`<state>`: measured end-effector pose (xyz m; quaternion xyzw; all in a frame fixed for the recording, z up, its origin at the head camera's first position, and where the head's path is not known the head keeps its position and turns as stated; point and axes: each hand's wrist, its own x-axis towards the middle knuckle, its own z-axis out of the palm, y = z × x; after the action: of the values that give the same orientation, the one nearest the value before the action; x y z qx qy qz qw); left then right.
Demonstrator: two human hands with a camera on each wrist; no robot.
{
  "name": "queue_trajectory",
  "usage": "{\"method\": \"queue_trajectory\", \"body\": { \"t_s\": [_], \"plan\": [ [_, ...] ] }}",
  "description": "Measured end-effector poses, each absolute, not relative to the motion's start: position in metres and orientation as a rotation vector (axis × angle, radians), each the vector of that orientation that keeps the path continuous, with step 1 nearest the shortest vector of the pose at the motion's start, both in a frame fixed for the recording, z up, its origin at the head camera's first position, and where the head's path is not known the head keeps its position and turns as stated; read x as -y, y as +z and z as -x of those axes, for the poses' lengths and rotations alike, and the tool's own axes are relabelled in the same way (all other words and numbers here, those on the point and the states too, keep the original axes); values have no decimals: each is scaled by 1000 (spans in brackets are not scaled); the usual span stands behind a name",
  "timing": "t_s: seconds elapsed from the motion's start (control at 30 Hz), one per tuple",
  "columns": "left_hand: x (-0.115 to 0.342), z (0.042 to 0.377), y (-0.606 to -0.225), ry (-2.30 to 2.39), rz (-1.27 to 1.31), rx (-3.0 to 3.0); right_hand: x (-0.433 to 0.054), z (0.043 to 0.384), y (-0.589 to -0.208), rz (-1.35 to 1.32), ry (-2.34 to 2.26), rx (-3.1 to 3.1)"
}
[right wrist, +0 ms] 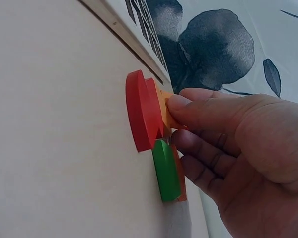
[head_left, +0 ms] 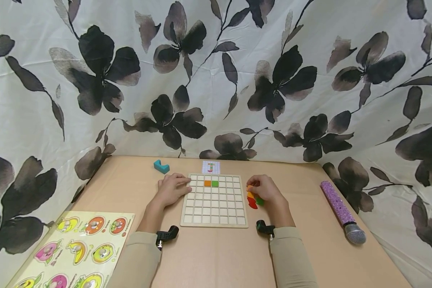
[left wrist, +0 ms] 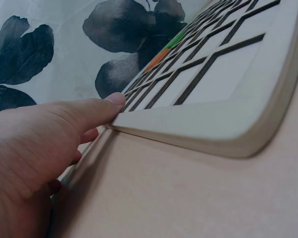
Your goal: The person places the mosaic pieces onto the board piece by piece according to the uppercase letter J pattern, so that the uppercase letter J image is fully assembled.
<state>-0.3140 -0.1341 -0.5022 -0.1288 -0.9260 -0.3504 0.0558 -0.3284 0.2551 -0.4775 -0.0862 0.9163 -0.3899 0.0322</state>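
A pale grid board (head_left: 214,225) lies on the table, with an orange square (head_left: 207,183) and a green square (head_left: 215,183) side by side in its upper rows. At the board's left edge is my left hand (head_left: 172,188); in the left wrist view its straight thumb (left wrist: 116,99) rests on the rim. Right of the board, my right hand (head_left: 265,188) pinches an orange piece (right wrist: 165,111) between thumb and fingers. Close to it are a red piece (right wrist: 139,111) with a curved edge and a green piece (right wrist: 166,171). The fingers partly hide these small pieces.
A small card (head_left: 211,167) with a coloured figure on a grid lies behind the board, and a teal angled block (head_left: 161,167) sits at back left. A fruit puzzle board (head_left: 127,218) fills the front left. A glittery purple microphone (head_left: 340,214) lies at the right edge.
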Motion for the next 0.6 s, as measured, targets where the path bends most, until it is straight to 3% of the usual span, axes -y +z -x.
{"method": "queue_trajectory", "body": {
  "t_s": [0.6],
  "plan": [
    [133,314,-503,-1067,386,2809,-258,326,-468,224,-1231,-2824]
  ]
}}
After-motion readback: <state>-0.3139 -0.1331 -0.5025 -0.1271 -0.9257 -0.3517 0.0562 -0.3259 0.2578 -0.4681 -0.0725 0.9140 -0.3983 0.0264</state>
